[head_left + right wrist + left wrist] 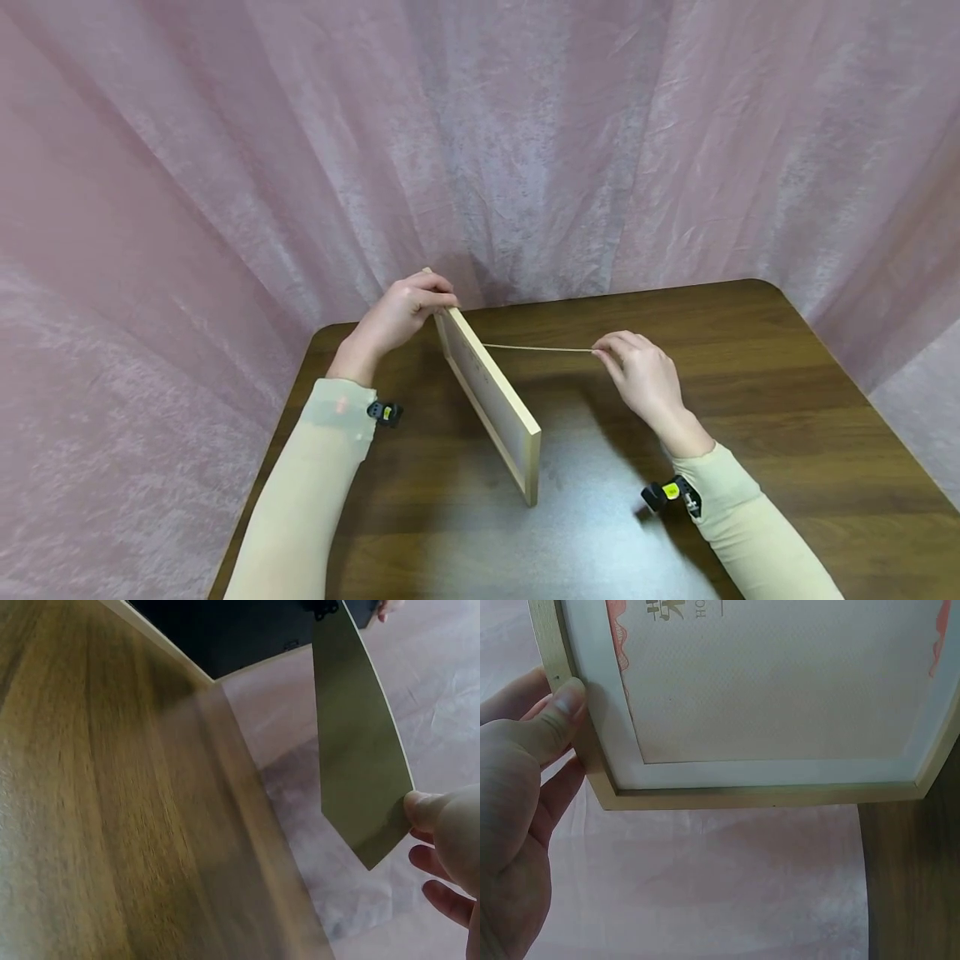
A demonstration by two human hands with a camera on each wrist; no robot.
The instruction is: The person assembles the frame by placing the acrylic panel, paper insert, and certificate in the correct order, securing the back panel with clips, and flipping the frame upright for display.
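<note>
A light wooden picture frame (495, 392) stands on its long edge on the dark wooden table (765, 375), tilted away from me. My left hand (405, 312) grips its upper far corner. In the left wrist view the thumb (566, 705) presses on the frame's border (742, 796), and a printed sheet with a white mat shows behind the glass. A thin stand flap (536, 347) is swung out from the frame's dark back (225, 630). My right hand (637, 367) pinches the flap's free end (360, 750) with thumb (427, 810) and fingers.
Pink crinkled fabric (525, 125) hangs around the table on the far side and both flanks, close to its edges. Small black and yellow cameras sit on my left wrist (384, 412) and right wrist (671, 493). A pale glare patch lies on the tabletop (600, 517).
</note>
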